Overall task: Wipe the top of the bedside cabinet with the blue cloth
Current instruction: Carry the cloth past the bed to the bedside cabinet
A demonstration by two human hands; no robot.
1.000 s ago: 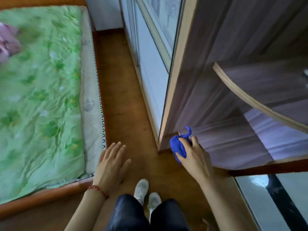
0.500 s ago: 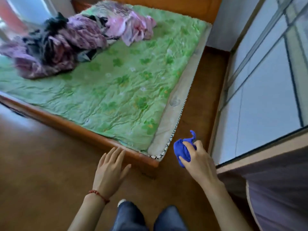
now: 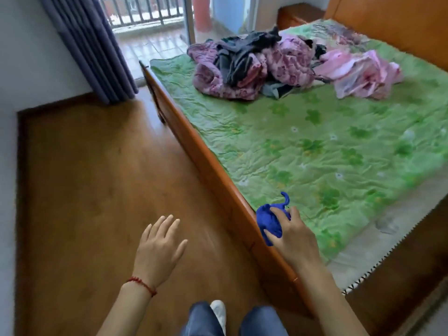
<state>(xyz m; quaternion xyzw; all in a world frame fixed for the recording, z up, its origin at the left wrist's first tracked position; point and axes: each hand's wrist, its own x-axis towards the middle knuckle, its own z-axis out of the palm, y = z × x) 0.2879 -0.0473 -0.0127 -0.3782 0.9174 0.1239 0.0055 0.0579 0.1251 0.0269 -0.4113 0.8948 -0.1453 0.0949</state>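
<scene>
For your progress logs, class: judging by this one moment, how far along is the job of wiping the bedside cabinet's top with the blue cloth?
Done: the blue cloth is picked up, bunched in the right hand.
In hand: the person stands by the bed; the left hand is empty and open.
Left: all the wiping. A wooden cabinet beside the headboard, likely the target, lies beyond the bed.

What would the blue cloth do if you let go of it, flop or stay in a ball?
Probably flop. The blue cloth is scrunched in the right hand, and a loose tail curls up from it, so it looks soft and limp. It likely weighs little: a few fingers hold it easily. It shouldn't roll or break.
</scene>
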